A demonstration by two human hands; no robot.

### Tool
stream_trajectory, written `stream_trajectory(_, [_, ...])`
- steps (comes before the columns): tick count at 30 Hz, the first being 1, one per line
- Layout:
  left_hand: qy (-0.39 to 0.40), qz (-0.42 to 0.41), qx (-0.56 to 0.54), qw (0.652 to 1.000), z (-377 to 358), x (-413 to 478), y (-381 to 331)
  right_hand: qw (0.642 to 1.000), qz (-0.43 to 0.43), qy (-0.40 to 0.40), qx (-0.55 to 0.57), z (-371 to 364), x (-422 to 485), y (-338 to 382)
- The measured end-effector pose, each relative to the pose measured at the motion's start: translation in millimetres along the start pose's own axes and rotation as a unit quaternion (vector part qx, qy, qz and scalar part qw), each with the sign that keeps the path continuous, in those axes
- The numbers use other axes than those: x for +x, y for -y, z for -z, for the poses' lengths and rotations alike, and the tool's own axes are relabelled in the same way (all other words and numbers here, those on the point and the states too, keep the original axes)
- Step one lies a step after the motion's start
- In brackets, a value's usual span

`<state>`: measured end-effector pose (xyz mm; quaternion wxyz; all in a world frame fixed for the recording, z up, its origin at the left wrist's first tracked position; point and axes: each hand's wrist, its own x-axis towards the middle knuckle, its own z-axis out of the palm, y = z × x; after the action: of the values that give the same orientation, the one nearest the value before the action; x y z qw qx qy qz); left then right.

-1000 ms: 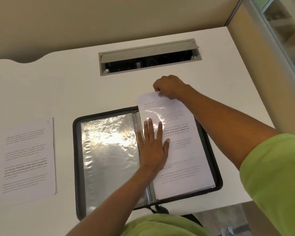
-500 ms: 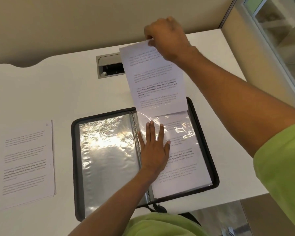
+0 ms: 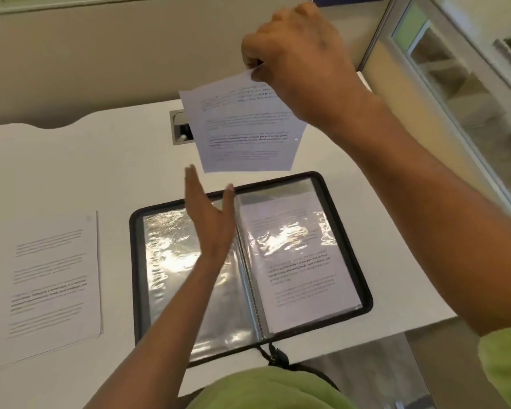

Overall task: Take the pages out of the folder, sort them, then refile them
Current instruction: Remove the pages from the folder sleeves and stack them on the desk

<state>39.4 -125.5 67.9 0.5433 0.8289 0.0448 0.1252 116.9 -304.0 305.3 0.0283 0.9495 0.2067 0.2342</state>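
Note:
A black zip folder (image 3: pixel 348 208) lies open on the white desk, its clear sleeves shining. The right sleeve holds a printed page (image 3: pixel 301 261); the left sleeve (image 3: pixel 171 261) looks empty. My right hand (image 3: pixel 295 57) pinches the top edge of a loose printed page (image 3: pixel 245 131) and holds it in the air above the far end of the folder, fully free of the sleeve. My left hand (image 3: pixel 210 219) hovers over the folder's spine with straight fingers, palm turned inward, touching nothing.
A printed page or thin stack (image 3: pixel 53 284) lies on the desk (image 3: pixel 101 160) left of the folder. A grey cable hatch (image 3: pixel 180 128) is set in the desk behind the held page. A partition wall stands at the back, a glass panel at the right.
My right hand pulled the page fully out of the right sleeve and raised it. My left hand lifted off the folder, where it had been pressing flat.

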Motion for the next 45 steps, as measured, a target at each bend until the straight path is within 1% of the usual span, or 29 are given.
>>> stream_trajectory(2, [-0.023,0.002,-0.064,0.998,28,18,-21,1.000,0.014,0.002,0.013,17,-2,14])
stream_trajectory(6, [-0.054,-0.037,-0.085,0.994,81,42,-36,0.999,0.021,0.020,0.046,41,1,43])
stream_trajectory(8, [-0.042,-0.052,-0.118,0.991,105,48,-35,0.997,0.020,0.017,0.071,48,5,59])
stream_trajectory(10, [-0.027,-0.048,-0.165,0.985,128,49,-34,0.994,0.012,0.013,0.106,52,12,75])
stream_trajectory(12, [-0.017,-0.036,-0.203,0.978,150,48,-32,0.986,-0.016,-0.018,0.163,49,18,87])
stream_trajectory(13, [-0.015,-0.025,-0.219,0.975,162,48,-30,0.978,-0.039,-0.051,0.199,43,20,91])
stream_trajectory(15, [-0.017,0.010,-0.249,0.968,186,48,-21,0.944,-0.115,-0.121,0.283,25,19,100])
stream_trajectory(16, [-0.020,0.027,-0.256,0.966,198,48,-15,0.922,-0.162,-0.137,0.323,12,16,106])
stream_trajectory(17, [-0.023,0.043,-0.257,0.965,211,48,-8,0.898,-0.211,-0.131,0.363,-2,12,115])
stream_trajectory(19, [-0.031,0.072,-0.248,0.966,236,49,8,0.843,-0.297,-0.059,0.445,-32,1,138])
stream_trajectory(21, [-0.037,0.093,-0.247,0.964,261,49,26,0.779,-0.338,0.023,0.527,-60,-11,170])
stream_trajectory(22, [-0.040,0.104,-0.247,0.963,273,49,36,0.757,-0.346,0.046,0.553,-74,-17,188])
stream_trajectory(26, [-0.040,0.149,-0.223,0.962,322,43,79,0.705,-0.354,0.113,0.604,-112,-29,262])
stream_trajectory(27, [-0.041,0.163,-0.216,0.962,334,41,89,0.699,-0.354,0.124,0.609,-119,-29,279])
stream_trajectory(29, [-0.051,0.193,-0.190,0.961,356,36,108,0.698,-0.356,0.145,0.604,-134,-28,313])
stream_trajectory(32, [-0.055,0.239,-0.129,0.961,390,27,140,0.702,-0.359,0.179,0.589,-157,-28,361])
stream_trajectory(36, [-0.072,0.285,-0.039,0.955,428,18,185,0.694,-0.347,0.237,0.585,-186,-31,410])
stream_trajectory(40, [-0.079,0.289,0.080,0.951,441,15,217,0.698,-0.364,0.273,0.554,-208,-31,442])
stream_trajectory(42, [-0.088,0.289,0.114,0.947,440,16,225,0.693,-0.380,0.278,0.546,-216,-30,450])
stream_trajectory(45, [-0.088,0.266,0.142,0.949,435,21,233,0.695,-0.395,0.271,0.537,-223,-27,453])
